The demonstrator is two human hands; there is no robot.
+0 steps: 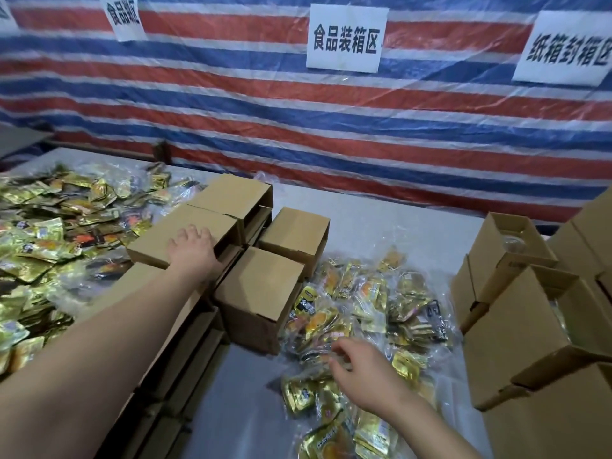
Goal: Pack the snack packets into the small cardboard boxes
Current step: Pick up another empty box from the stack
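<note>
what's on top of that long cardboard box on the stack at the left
The left hand rests flat on the long cardboard box, fingers spread near its right edge. More boxes lie stacked beneath; anything under the palm is hidden.

Grey table (381, 223), cardboard boxes (261, 289), heaps of gold snack packets (374, 329)

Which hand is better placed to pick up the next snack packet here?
Right. The right hand is directly over the packet pile in clear plastic, fingers reaching into it. The left hand rests on a cardboard box, apart from that pile.
</note>
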